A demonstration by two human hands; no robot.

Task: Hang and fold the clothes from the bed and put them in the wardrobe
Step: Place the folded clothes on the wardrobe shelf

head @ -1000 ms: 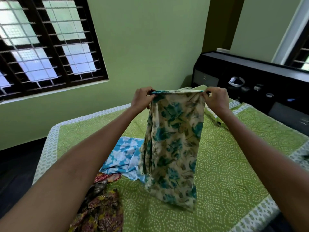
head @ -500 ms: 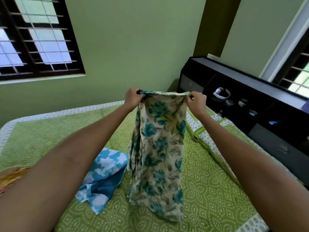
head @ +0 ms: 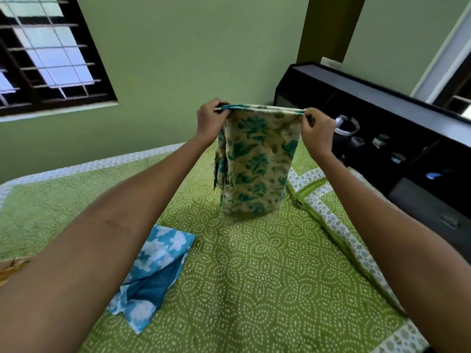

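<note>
A cream garment with teal flowers (head: 254, 161) hangs stretched between my two hands above the bed. My left hand (head: 211, 119) pinches its top left corner and my right hand (head: 317, 132) pinches the top right corner. Its lower end touches the green patterned bedspread (head: 267, 276). A blue and white garment (head: 155, 271) lies crumpled on the bedspread, under my left forearm.
A black headboard unit (head: 382, 98) with shelves runs along the right, holding a white headset (head: 346, 126) and small jars. A barred window (head: 46, 59) is at the upper left. A bit of yellow-brown cloth (head: 10, 268) shows at the left edge.
My view has swung to the right and the floral garment now hangs farther out over the bed, with its lower end bunching on the bedspread. Both hands keep their hold.
</note>
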